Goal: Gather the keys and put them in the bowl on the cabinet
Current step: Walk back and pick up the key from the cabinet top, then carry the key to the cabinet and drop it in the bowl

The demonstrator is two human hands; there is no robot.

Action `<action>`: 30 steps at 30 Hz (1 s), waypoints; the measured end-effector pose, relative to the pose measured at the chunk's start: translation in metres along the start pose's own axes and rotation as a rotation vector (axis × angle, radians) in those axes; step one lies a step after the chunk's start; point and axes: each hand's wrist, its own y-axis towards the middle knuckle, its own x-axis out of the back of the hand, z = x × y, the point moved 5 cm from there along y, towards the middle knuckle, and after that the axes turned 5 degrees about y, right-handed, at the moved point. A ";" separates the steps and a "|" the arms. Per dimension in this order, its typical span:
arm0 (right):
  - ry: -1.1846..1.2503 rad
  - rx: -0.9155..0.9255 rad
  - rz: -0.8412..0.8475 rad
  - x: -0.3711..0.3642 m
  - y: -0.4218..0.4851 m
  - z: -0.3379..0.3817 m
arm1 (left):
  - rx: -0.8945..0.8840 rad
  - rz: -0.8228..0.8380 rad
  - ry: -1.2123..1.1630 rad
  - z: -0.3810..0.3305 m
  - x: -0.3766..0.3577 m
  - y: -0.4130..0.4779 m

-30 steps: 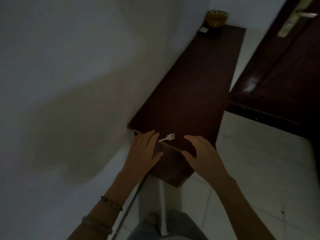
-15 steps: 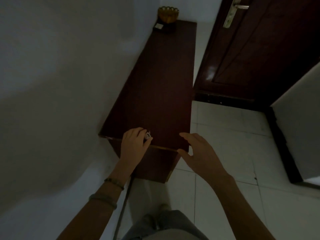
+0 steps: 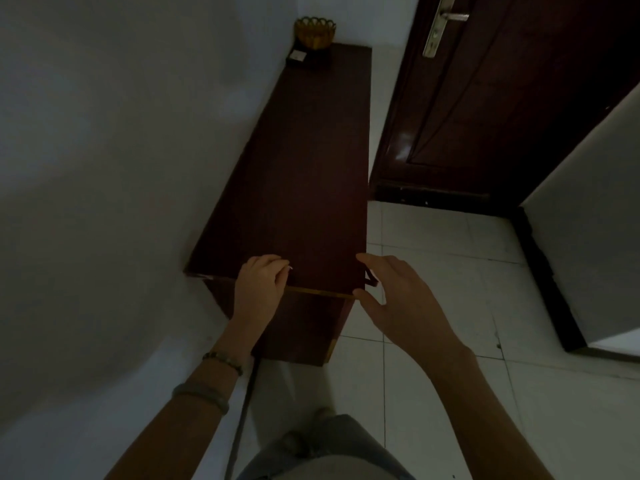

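A long dark wooden cabinet [image 3: 304, 174] runs along the left wall. At its far end stands a golden bowl [image 3: 314, 32] with a scalloped rim. My left hand [image 3: 260, 289] rests at the cabinet's near edge, its fingers curled around a silver key [image 3: 290, 268]; only a small tip of the key shows past the fingertips. My right hand [image 3: 394, 299] hovers open beside the cabinet's near right corner, fingers apart, holding nothing.
A small dark box with a white label [image 3: 298, 57] lies in front of the bowl. A dark door [image 3: 502, 98] with a metal handle [image 3: 441, 24] stands to the right. White floor tiles [image 3: 450, 271] lie below; a white wall is on the left.
My left hand has closed over the silver key that lay exposed on the cabinet's near edge. The view has swung, bringing the door and bowl more into frame.
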 end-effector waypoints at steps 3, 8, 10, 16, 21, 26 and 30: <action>0.013 0.007 -0.016 -0.001 -0.003 0.000 | 0.100 -0.065 -0.200 0.002 0.017 -0.002; 0.025 -0.003 -0.024 -0.001 -0.009 -0.004 | 0.372 0.083 -0.859 -0.014 0.038 -0.002; 0.040 -0.015 -0.028 0.002 -0.012 -0.006 | 0.429 0.167 -1.089 -0.029 0.041 -0.006; -0.003 -0.012 -0.076 0.024 -0.027 -0.022 | 0.472 0.359 -1.271 -0.072 0.039 -0.010; -0.126 0.011 -0.079 0.058 -0.039 -0.054 | 0.529 0.426 -1.313 -0.110 0.022 0.001; -0.163 -0.024 -0.093 0.102 -0.053 -0.111 | 0.561 0.517 -1.393 -0.174 -0.021 0.015; -0.192 -0.036 -0.071 0.138 -0.067 -0.165 | 0.544 0.561 -1.395 -0.237 -0.061 0.026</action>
